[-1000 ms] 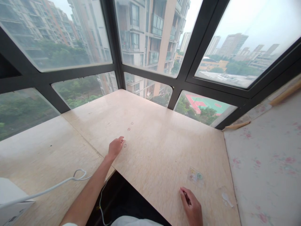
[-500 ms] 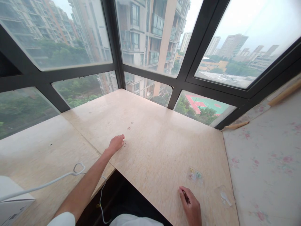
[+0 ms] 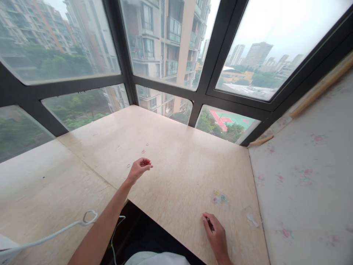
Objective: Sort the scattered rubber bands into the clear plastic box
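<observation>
My left hand (image 3: 140,168) is raised over the middle of the table, its fingertips drawn together in a pinch. Whatever they hold, if anything, is too small to make out. Just left of it lies a thin ring (image 3: 128,165). Beyond the hand are a reddish ring (image 3: 143,151) and another small ring (image 3: 147,144). Near the front edge my right hand (image 3: 214,230) rests with fingers curled and thumb against the index finger; its contents are hidden. A clear plastic box (image 3: 220,198) with yellow and green rings sits just beyond that hand.
A clear bag with a white piece (image 3: 252,220) lies at the right by the papered wall (image 3: 298,198). A white cable (image 3: 55,232) loops across the lower left. Dark window frames (image 3: 162,87) border the marble-patterned table (image 3: 176,158). A dark gap opens at the front edge.
My left hand has moved right and turned, uncovering the ring on its left. The ring seen by its fingertips earlier no longer shows. The view has shifted right; my right hand stays curled.
</observation>
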Tool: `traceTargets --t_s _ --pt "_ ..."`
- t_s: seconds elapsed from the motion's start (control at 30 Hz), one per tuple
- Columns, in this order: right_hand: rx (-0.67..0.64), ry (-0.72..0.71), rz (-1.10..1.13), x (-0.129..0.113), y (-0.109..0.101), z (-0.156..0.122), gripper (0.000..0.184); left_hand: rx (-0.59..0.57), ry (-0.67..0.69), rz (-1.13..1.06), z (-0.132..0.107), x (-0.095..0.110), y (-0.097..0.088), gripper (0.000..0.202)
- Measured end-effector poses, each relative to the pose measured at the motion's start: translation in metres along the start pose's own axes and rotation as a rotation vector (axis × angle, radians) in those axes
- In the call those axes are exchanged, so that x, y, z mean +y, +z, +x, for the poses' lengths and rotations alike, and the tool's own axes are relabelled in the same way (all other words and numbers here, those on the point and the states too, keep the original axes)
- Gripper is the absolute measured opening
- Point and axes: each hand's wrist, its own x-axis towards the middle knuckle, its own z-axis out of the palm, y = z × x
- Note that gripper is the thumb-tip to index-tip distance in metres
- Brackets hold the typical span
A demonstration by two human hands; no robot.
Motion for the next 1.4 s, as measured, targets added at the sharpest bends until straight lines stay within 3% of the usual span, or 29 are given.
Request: traceTargets --t_s 0.17,0.37,0.67,0.8,0.97,1.17,1.4 --pt "0.010 -0.032 0.010 -0.004 -0.001 -0.001 0.029 -0.091 -0.024 -0.210 -0.018 0.025 0.045 0.036" --pt "0.015 -0.054 0.005 -0.010 -0.005 -0.010 0.027 -0.189 -0.083 -0.366 -0.035 0.034 0.095 0.043" --pt "-0.116 -0.036 0.109 -0.020 -0.036 -0.039 0.019 -0.386 -0.152 -0.304 -0.066 0.034 0.169 0.037" --pt "-0.106 -0.004 0.123 -0.015 -0.047 -0.052 0.019 -0.495 -0.148 -0.282 -0.083 0.033 0.207 0.036" --pt "-0.061 0.010 0.133 -0.008 -0.046 -0.061 0.018 -0.590 -0.102 -0.197 -0.099 0.030 0.248 0.027" --pt "-0.005 0.014 0.128 -0.006 -0.039 -0.062 0.016 -0.593 0.089 -0.023 -0.105 0.021 0.274 0.012" --pt "-0.005 0.003 0.116 -0.005 -0.039 -0.063 0.015 -0.569 0.215 0.221 -0.104 0.013 0.283 0.007"
